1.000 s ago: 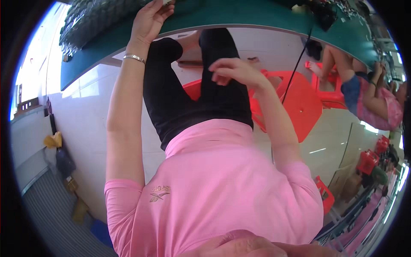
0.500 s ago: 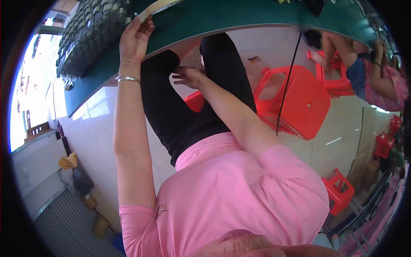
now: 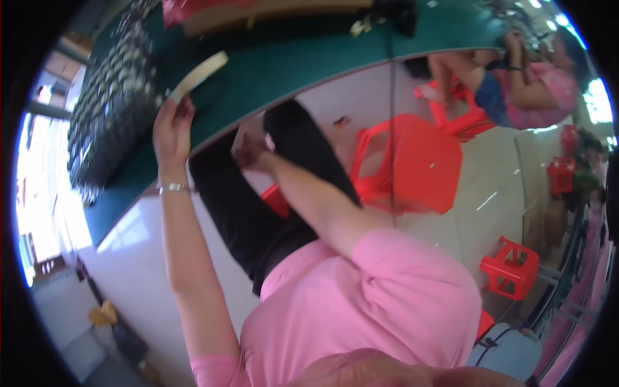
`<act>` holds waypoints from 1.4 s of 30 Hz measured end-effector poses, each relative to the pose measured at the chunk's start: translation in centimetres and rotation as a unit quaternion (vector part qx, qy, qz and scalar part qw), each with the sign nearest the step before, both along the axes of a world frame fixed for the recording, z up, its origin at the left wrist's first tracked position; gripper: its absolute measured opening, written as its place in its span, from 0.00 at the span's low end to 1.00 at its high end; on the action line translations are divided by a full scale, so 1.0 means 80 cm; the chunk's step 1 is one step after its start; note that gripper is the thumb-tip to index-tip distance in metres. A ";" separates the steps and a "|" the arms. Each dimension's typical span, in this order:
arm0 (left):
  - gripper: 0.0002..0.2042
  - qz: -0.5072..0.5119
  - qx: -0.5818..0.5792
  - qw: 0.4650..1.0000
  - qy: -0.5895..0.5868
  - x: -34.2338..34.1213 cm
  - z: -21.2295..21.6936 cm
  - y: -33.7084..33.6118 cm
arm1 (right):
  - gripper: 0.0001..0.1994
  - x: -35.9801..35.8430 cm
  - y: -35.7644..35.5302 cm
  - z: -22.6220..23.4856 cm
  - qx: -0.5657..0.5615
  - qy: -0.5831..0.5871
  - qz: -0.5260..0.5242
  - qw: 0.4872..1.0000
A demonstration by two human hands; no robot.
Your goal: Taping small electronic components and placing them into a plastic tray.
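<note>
My left hand [image 3: 173,132] is raised over the edge of the green table [image 3: 258,77]. Its fingertips pinch the lower end of a pale tan curved band [image 3: 204,72], which looks like the side of a tape roll. Just left of that hand, many small dark, shiny pieces [image 3: 109,106] lie in dense rows; their kind is too blurred to tell. My right hand [image 3: 251,153] is lower, above my black-trousered legs and just short of the table edge. Motion smears its fingers, and nothing shows clearly in it.
A long tan piece with pink material [image 3: 271,13] lies at the table's far side, near a dark object [image 3: 400,18]. A thin cable hangs past the red stool [image 3: 419,164] on my right. Farther right, another person [image 3: 516,90] sits at the table. Another red stool [image 3: 510,267] stands behind.
The view has shifted, so the table's far side shows more. My left hand still pinches the band, now seen whole. My right hand has drawn its fingers in and is blurred.
</note>
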State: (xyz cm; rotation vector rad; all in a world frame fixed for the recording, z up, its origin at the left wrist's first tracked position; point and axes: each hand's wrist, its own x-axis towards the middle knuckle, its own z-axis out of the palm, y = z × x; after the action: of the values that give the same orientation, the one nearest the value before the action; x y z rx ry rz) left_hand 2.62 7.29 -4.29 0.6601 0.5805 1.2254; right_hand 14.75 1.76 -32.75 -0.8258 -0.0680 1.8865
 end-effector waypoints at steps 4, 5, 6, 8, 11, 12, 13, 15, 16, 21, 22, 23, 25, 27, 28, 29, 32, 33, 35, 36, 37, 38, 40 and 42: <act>0.13 -0.002 0.047 0.997 0.054 -0.019 0.023 -0.021 | 0.41 -0.053 -0.019 -0.002 -0.127 0.051 0.080 0.987; 0.13 -0.003 0.051 0.997 0.057 -0.023 0.022 -0.021 | 0.43 -0.063 -0.019 0.010 -0.133 0.076 0.066 0.986; 0.13 -0.006 0.054 0.997 0.061 -0.020 0.019 -0.021 | 0.43 -0.058 -0.017 0.020 -0.120 0.070 0.067 0.988; 0.12 0.014 0.048 0.997 0.062 -0.031 0.015 -0.027 | 0.45 -0.050 -0.028 0.041 -0.021 0.083 0.012 0.996; 0.11 -0.006 0.046 0.998 0.050 -0.008 0.027 -0.027 | 0.43 -0.031 -0.031 0.034 0.030 0.161 0.059 0.985; 0.11 0.037 0.029 0.997 0.063 -0.062 0.003 -0.032 | 0.44 -0.079 -0.066 0.091 -0.005 0.094 0.047 0.995; 0.11 0.030 0.027 0.998 0.057 -0.054 0.005 -0.029 | 0.44 -0.070 -0.066 0.086 -0.002 0.090 0.034 0.995; 0.10 0.004 0.031 0.998 0.048 -0.024 0.020 -0.025 | 0.44 -0.053 -0.058 0.059 0.012 0.152 0.091 0.984; 0.10 0.008 0.028 0.999 0.043 -0.021 0.022 -0.023 | 0.42 -0.049 -0.058 0.055 -0.017 0.188 0.096 0.977; 0.11 -0.009 0.047 0.998 0.028 -0.012 0.026 -0.017 | 0.43 -0.052 -0.057 0.063 -0.080 0.114 -0.008 0.990; 0.11 0.004 0.046 0.998 0.033 -0.025 0.025 -0.019 | 0.43 -0.062 -0.061 0.079 -0.073 0.087 -0.023 0.993; 0.11 0.022 0.045 0.998 0.040 -0.041 0.023 -0.025 | 0.40 -0.081 -0.072 0.101 -0.063 0.082 -0.058 0.993; 0.10 0.031 0.061 0.997 0.040 -0.035 0.025 -0.030 | 0.31 -0.084 -0.078 0.118 -0.077 -0.006 -0.121 0.990; 0.12 0.014 0.086 0.992 0.095 -0.017 0.027 -0.029 | 0.19 -0.080 -0.079 0.109 -0.124 -0.081 -0.204 0.968; 0.12 0.012 0.112 0.983 0.148 -0.007 0.040 -0.035 | 0.15 -0.068 -0.075 0.084 -0.092 -0.057 -0.177 0.978; 0.11 0.034 0.166 0.958 0.231 -0.022 0.032 -0.035 | 0.13 -0.076 -0.082 0.114 -0.082 -0.029 -0.157 0.984; 0.10 0.013 0.041 0.999 0.026 -0.028 0.020 -0.031 | 0.14 -0.093 -0.086 0.120 -0.006 0.009 -0.150 0.989; 0.10 0.000 0.042 0.998 0.037 -0.028 0.022 -0.031 | 0.14 -0.094 -0.085 0.116 -0.038 0.008 -0.133 0.990; 0.10 -0.012 0.031 0.999 0.034 -0.023 0.026 -0.030 | 0.14 -0.095 -0.077 0.078 -0.067 -0.001 -0.094 0.993; 0.10 -0.020 0.029 0.999 0.028 -0.015 0.032 -0.030 | 0.15 -0.094 -0.068 0.043 -0.090 -0.054 -0.159 0.982; 0.10 -0.028 0.029 0.999 0.025 -0.012 0.037 -0.030 | 0.16 -0.094 -0.062 0.025 -0.109 -0.103 -0.223 0.963; 0.10 -0.028 0.036 0.999 0.025 -0.017 0.035 -0.030 | 0.16 -0.095 -0.064 0.025 -0.104 -0.105 -0.199 0.969; 0.11 -0.026 0.033 0.999 0.031 -0.020 0.035 -0.033 | 0.23 -0.087 -0.068 0.027 0.039 -0.032 -0.106 0.993; 0.11 -0.024 0.036 0.999 0.019 -0.019 0.032 -0.033 | 0.26 -0.094 -0.070 0.044 0.030 -0.109 -0.092 0.989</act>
State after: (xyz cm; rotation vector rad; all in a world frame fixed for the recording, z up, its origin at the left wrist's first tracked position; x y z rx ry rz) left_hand 1.08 4.66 -1.73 0.7545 0.5516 1.1952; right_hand 7.21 -3.83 -29.19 -0.9617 -0.1763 1.6105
